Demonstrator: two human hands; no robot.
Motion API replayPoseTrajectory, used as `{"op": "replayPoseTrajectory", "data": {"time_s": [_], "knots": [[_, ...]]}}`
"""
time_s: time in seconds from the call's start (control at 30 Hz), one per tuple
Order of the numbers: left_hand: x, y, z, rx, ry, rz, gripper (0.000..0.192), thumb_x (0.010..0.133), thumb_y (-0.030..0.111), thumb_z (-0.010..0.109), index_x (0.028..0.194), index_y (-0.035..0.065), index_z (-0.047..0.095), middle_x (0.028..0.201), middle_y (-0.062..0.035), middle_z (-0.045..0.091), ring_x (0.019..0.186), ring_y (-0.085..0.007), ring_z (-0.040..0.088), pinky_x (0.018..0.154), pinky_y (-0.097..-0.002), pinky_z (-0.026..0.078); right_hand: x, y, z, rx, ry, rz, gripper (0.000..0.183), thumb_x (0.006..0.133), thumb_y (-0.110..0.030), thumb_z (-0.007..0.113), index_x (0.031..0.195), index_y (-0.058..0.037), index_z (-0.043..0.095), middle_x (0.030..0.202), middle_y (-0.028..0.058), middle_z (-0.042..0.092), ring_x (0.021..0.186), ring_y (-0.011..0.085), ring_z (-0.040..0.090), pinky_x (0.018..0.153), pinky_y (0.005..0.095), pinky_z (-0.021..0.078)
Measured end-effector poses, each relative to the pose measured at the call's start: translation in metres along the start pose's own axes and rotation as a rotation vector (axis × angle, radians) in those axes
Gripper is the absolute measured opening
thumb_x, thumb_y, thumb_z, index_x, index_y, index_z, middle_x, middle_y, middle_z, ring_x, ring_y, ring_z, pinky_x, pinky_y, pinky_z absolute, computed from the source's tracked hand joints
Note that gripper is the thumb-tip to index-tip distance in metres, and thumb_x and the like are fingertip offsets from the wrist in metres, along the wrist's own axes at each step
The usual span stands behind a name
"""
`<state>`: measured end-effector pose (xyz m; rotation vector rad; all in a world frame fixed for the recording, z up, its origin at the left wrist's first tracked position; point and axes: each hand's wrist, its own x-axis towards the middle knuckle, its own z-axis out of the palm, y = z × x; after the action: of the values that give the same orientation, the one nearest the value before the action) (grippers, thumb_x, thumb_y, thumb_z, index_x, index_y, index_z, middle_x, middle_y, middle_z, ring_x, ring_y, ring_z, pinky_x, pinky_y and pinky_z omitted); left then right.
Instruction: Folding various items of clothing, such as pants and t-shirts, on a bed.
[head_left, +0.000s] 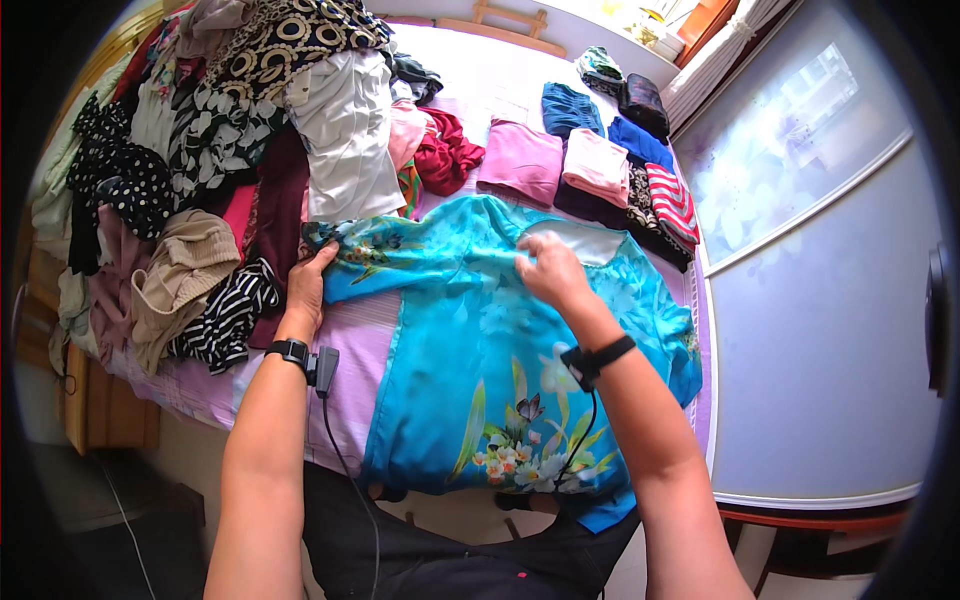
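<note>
A turquoise floral blouse (450, 345) lies spread out on the bed before me, its neckline towards the far side and its hem hanging over the near edge. My left hand (306, 281) grips the cuff of its left-lying sleeve, thumb on top. Over the upper front, just below the neckline, is my right hand (553, 271), with fingers loosely bent and apart. Nothing shows between them; whether they touch the fabric is hard to tell. The other sleeve (679, 352) drapes at the bed's right edge.
A tall heap of loose clothes (225, 135) covers the bed's left side. Folded garments, among them a pink one (521, 161) and a red-striped one (671, 199), lie at the far right. A sliding-door wardrobe (817, 337) stands right of the bed. Cables hang from both wrist straps.
</note>
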<state>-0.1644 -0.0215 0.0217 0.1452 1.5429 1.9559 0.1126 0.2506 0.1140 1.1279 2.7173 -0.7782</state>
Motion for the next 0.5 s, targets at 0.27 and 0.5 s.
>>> {"op": "replayPoseTrajectory", "data": {"time_s": [0.27,0.5], "knots": [[0.003,-0.002,0.014,0.102,0.073,-0.025,0.037,0.089,0.031,0.075,0.107,-0.0014,0.074,0.097,-0.0081,0.073,0.079,-0.0169,0.068,0.073,-0.0317,0.054,0.070,-0.008,0.000,-0.479,0.275,-0.001,0.041,0.087,-0.032,0.071,0.122,-0.0130,0.066,0.122,0.0138,0.066,0.114,0.0345,0.068,0.095,0.0472,0.0550],[0.005,-0.004,0.004,0.099,0.085,0.018,0.040,0.090,0.033,0.074,0.111,-0.0008,0.073,0.100,-0.0077,0.072,0.083,-0.0172,0.068,0.078,-0.0294,0.054,0.111,-0.009,-0.027,-0.191,0.636,-0.138,0.024,0.091,-0.014,0.062,0.112,-0.0141,0.071,0.114,0.0121,0.067,0.102,0.0361,0.070,0.088,0.0472,0.0570]]}}
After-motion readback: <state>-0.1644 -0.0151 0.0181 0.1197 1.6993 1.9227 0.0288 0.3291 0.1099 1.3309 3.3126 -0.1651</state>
